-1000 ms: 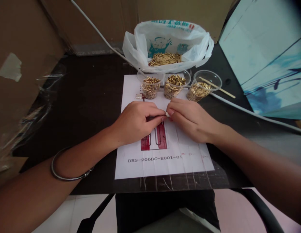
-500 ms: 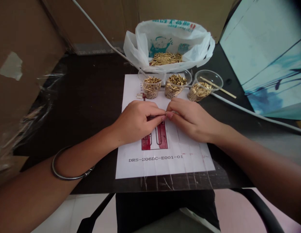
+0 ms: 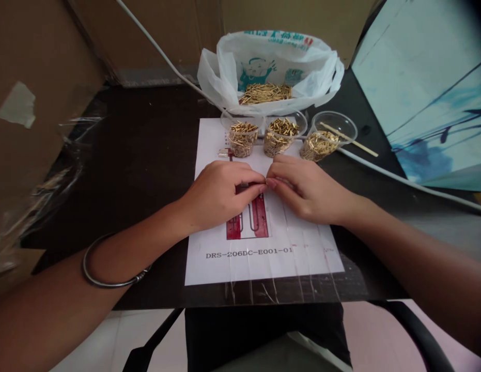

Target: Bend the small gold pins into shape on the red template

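My left hand [image 3: 219, 195] and my right hand [image 3: 308, 190] meet fingertip to fingertip over a white printed sheet [image 3: 263, 258] taped to the dark table. Both are closed in a pinch on a tiny part between them, too small to name. Under the left fingers lies a red and white drawing [image 3: 250, 222] on the sheet. A metal bangle [image 3: 104, 263] circles my left wrist.
Three clear cups [image 3: 242, 138] [image 3: 281, 135] [image 3: 325, 140] of small brass pins stand at the sheet's far edge, one with a wooden stick. Behind them a white plastic bag [image 3: 269, 72] holds more pins. A white cable [image 3: 399, 178] runs right. Cardboard walls stand left and behind.
The hands stay pressed together in the same spot; the right fingers have shifted slightly, and a small pale part seen between the fingertips earlier is now covered.
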